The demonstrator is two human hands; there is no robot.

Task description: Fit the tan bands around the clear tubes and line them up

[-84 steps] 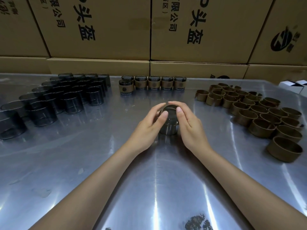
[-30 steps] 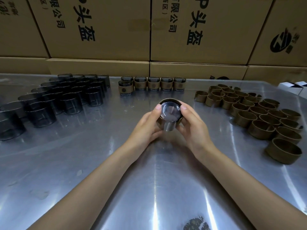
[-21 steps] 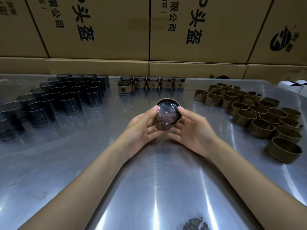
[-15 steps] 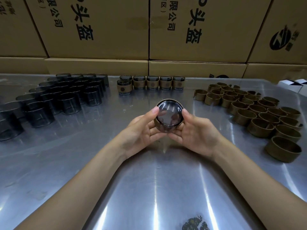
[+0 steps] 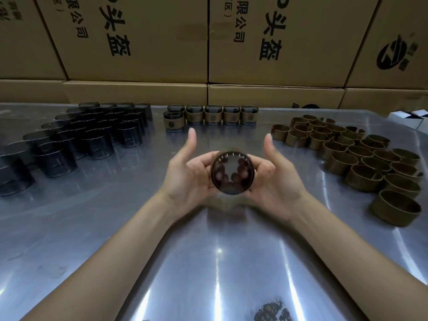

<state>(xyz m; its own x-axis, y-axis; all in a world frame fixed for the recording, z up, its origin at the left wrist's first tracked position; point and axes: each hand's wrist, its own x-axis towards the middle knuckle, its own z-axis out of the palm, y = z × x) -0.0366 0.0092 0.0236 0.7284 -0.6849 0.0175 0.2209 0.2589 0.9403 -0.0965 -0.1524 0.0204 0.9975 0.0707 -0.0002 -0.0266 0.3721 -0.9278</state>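
Grip of both hands [image 5: 185,179], round smoky tube [image 5: 232,173]

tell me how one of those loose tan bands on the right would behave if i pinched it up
A loose tan band is probably light and a bit flexible: it is a thin open ring, hollow inside. It likely sits stable, being low and wide, but set on edge it could roll on the shiny metal table.

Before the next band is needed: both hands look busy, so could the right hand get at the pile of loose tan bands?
Probably yes, once it lets go. The right hand and left hand both grip the tube, but the loose tan bands lie on the right hand's own side with only bare table between.
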